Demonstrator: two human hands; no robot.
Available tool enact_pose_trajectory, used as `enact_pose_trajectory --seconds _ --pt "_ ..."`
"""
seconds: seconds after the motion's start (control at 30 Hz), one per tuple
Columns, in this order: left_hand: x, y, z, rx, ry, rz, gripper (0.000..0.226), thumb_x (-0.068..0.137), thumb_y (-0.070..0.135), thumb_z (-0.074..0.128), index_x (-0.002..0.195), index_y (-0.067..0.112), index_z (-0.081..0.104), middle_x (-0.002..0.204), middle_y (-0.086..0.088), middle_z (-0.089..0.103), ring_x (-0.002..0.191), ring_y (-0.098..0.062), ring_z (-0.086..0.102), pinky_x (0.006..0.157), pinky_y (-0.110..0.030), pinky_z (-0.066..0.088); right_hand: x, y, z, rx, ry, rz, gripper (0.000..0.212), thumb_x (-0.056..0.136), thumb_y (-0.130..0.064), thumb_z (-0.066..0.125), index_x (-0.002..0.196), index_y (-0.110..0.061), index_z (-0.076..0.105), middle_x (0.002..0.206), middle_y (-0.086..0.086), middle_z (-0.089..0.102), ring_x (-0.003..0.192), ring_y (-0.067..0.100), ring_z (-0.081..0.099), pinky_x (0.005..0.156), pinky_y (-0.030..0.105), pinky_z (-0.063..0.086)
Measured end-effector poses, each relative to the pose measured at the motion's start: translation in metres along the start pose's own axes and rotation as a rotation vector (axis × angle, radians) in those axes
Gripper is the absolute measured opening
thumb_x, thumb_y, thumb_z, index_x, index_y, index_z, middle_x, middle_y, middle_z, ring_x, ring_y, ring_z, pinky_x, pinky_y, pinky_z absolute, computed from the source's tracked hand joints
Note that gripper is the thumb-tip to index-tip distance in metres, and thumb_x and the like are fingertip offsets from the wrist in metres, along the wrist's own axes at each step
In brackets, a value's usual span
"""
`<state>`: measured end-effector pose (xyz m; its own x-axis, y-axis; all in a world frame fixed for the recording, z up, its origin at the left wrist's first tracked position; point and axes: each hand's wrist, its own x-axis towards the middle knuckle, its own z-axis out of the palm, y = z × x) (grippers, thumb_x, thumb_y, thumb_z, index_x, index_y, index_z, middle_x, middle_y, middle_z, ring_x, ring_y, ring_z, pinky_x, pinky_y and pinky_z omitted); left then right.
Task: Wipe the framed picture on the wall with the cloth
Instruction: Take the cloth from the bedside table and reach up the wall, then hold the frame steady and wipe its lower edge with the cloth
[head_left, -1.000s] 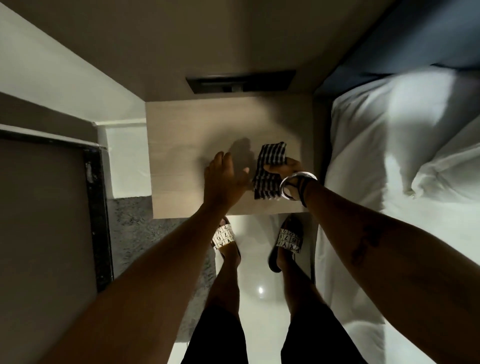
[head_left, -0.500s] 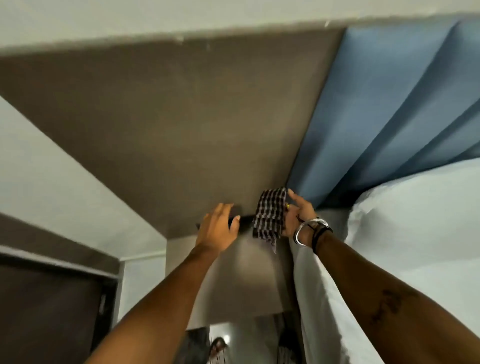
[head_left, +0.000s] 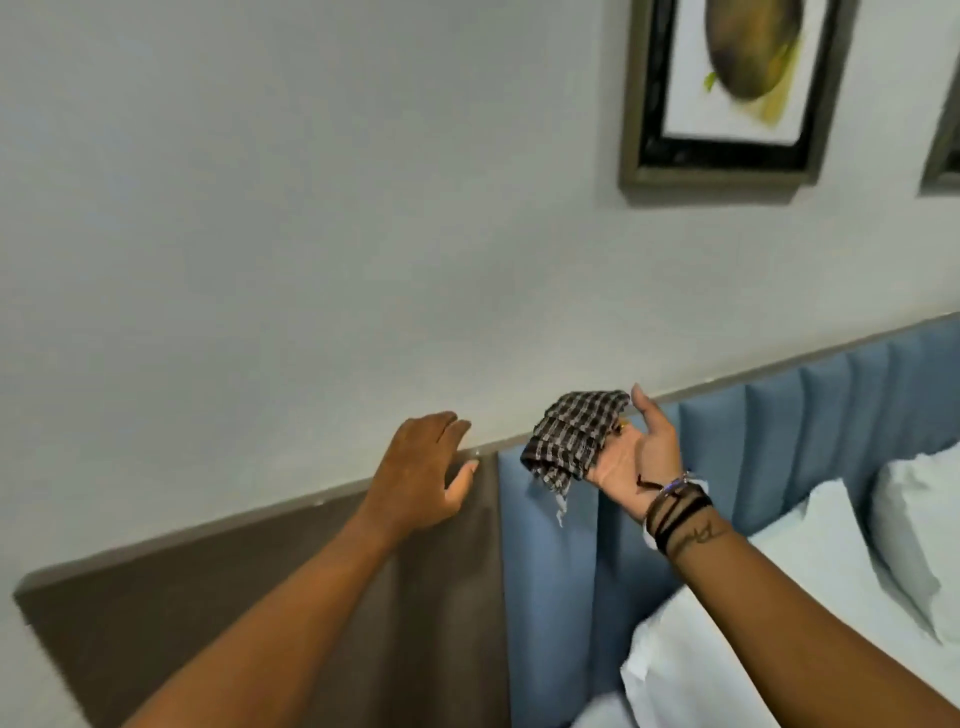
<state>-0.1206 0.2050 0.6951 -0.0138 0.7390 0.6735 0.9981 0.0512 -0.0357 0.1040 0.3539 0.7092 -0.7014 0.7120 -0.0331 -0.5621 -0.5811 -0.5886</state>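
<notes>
A framed picture (head_left: 727, 98) with a grey-green frame hangs on the pale wall at the upper right, its top cut off by the view's edge. My right hand (head_left: 636, 462) is raised well below it, palm turned up, holding a folded black-and-white checked cloth (head_left: 574, 434) that droops over its fingers. My left hand (head_left: 423, 467) is to the left of the cloth with its fingers spread, at the top edge of the brown wall panel, holding nothing.
A brown wall panel (head_left: 260, 613) and a blue padded headboard (head_left: 779, 441) run along the wall below the hands. White pillows (head_left: 831, 571) lie on a bed at the lower right. A second frame (head_left: 943, 140) shows at the right edge.
The view has swung up from the bedside table and floor to the wall. Both hands have risen, the right one carrying the cloth, and the picture has come into sight.
</notes>
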Motion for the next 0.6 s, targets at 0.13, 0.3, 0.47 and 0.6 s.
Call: enact_pose_trajectory --seconds 0.13,0.3,0.47,0.6 --pt "0.07 0.01 -0.033 0.106 0.057 0.192 0.049 0.083 0.04 0.057 0.123 0.011 0.06 0.121 -0.011 0.064 0.107 -0.029 0.06 0.097 -0.034 0.036 0.006 -0.056 0.038 0.051 0.118 -0.238 0.065 0.084 -0.048 0.064 0.13 -0.003 0.056 0.124 0.022 0.065 0.118 0.04 0.061 0.102 0.059 0.045" --pt "0.166 0.02 -0.059 0.219 0.078 0.288 0.058 0.078 0.045 0.059 0.128 0.015 0.057 0.128 -0.006 0.062 0.115 -0.024 0.06 0.102 -0.038 0.046 0.027 -0.123 0.078 -0.073 0.228 -0.403 0.042 0.087 -0.042 0.064 0.114 -0.01 0.061 0.118 0.016 0.064 0.11 0.034 0.062 0.1 0.053 0.047" --pt "0.258 0.036 -0.092 0.416 0.138 0.329 0.069 0.079 0.052 0.056 0.134 0.01 0.055 0.137 -0.013 0.058 0.126 -0.029 0.056 0.108 -0.048 0.042 0.058 -0.187 0.114 -0.167 0.32 -0.575 0.042 0.092 -0.031 0.059 0.128 -0.01 0.054 0.123 0.015 0.062 0.106 0.029 0.058 0.099 0.05 0.047" --pt "0.345 0.051 -0.125 0.55 0.147 0.325 0.078 0.088 0.056 0.04 0.151 0.013 0.028 0.159 -0.012 0.029 0.147 -0.027 0.026 0.121 -0.047 0.018 0.089 -0.239 0.149 -0.294 0.266 -0.723 0.046 0.092 -0.026 0.058 0.134 -0.013 0.047 0.113 0.01 0.059 0.095 0.025 0.055 0.083 0.038 0.046"
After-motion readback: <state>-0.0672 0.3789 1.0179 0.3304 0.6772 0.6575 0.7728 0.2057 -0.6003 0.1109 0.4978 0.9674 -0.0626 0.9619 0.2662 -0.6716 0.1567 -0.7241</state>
